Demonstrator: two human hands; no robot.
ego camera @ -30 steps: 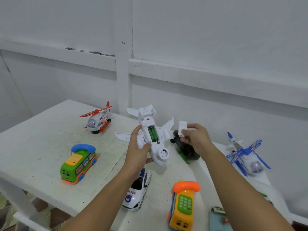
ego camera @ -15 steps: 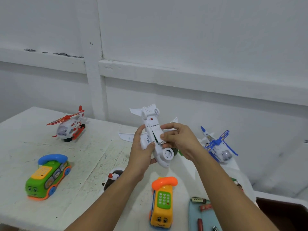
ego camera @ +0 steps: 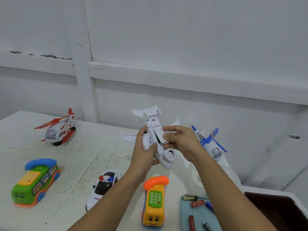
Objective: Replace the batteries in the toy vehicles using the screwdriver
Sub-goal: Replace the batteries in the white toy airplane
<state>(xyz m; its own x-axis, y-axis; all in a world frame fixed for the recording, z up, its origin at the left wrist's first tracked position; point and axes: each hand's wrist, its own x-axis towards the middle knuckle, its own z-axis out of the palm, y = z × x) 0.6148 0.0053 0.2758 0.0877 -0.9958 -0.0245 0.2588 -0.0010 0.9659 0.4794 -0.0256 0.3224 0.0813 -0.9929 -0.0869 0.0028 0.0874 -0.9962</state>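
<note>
A white toy airplane (ego camera: 152, 120) is held belly-up above the table. My left hand (ego camera: 144, 148) grips its fuselage from the left. My right hand (ego camera: 180, 142) pinches the white battery cover (ego camera: 159, 133), which sits tilted over the compartment with a dark gap along its left edge. Several loose batteries (ego camera: 196, 203) lie on a light blue tray (ego camera: 184, 215) at the front right. No screwdriver shows.
On the white table (ego camera: 86, 147) stand a red-white helicopter (ego camera: 58, 130), a green bus phone (ego camera: 35, 182), a police car (ego camera: 104, 185), an orange bus phone (ego camera: 154, 204) and a blue-white plane (ego camera: 210, 142). A dark box (ego camera: 275, 207) sits at the right.
My right hand brought the white cover from beside the plane onto the battery compartment and now holds it there. The green batteries are now mostly hidden. The camera has swung right.
</note>
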